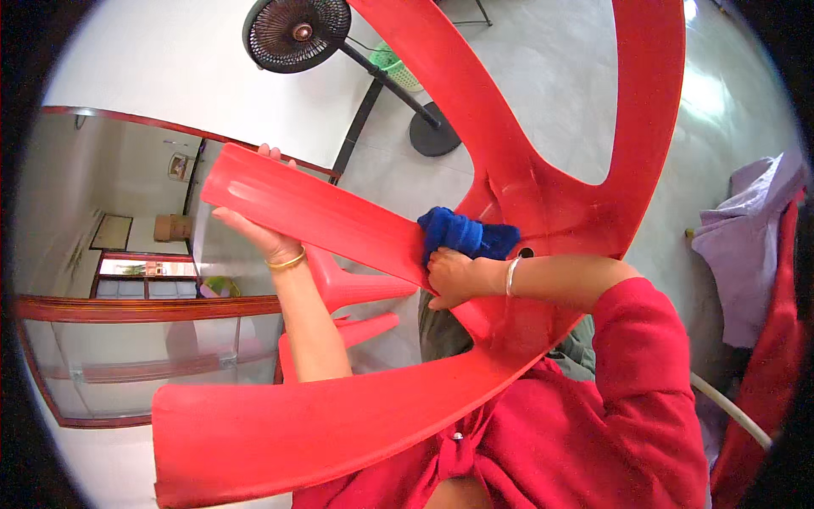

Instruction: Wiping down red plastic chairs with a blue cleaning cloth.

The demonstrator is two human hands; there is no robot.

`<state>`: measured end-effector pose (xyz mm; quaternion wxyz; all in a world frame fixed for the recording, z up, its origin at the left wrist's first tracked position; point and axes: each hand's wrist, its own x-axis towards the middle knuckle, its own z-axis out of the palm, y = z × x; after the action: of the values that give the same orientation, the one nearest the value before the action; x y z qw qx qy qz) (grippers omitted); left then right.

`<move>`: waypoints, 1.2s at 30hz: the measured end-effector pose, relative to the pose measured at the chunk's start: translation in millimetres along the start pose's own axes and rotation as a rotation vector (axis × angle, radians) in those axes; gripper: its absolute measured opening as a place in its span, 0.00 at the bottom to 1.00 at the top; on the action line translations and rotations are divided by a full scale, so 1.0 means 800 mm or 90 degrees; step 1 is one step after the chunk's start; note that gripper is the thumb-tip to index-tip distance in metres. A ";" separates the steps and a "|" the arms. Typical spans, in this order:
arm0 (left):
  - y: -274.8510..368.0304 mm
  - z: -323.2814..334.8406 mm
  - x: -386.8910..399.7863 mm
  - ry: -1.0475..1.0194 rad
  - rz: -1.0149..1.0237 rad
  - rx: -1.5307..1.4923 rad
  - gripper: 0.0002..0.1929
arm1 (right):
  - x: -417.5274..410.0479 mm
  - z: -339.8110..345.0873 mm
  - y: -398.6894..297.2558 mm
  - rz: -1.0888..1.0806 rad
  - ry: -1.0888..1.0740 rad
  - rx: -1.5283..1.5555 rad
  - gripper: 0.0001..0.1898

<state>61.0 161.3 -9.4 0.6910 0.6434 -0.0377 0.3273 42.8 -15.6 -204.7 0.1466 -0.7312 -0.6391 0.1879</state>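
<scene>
A red plastic stool (pixel 318 219) lies tipped over against my body, its underside and splayed legs facing up. Around the end of one leg, at the left, my left hand (pixel 254 232) is closed, thumb below and fingertips above. My right hand (pixel 453 280) presses a bunched dark blue cloth (pixel 461 232) against the same leg near where it joins the seat. Close to the right wrist is a small round hole in the stool. Another leg stretches to the lower left, and two more rise toward the top.
A black pedestal fan (pixel 299 32) stands beyond the stool, near a green plastic basket (pixel 397 67). To the left is a glass-fronted cabinet (pixel 152 310) with a mirror. Another red plastic piece (pixel 362 286) is under my left arm. A lilac cloth (pixel 741 254) hangs at the right.
</scene>
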 end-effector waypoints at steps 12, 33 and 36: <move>-0.016 0.003 0.068 -0.119 -0.057 -0.033 0.46 | -0.022 -0.032 0.050 0.197 0.199 -0.001 0.25; 0.128 0.119 -0.162 0.182 0.411 0.550 0.46 | -0.004 0.005 0.066 0.300 0.366 0.069 0.22; 0.141 0.119 -0.151 0.192 0.359 0.539 0.53 | -0.002 -0.010 0.062 0.307 0.328 0.075 0.18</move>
<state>-55.0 20.4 47.0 0.2535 0.7769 0.0263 0.5757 89.9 -24.0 -220.0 0.2964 -0.8746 -0.3784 0.0630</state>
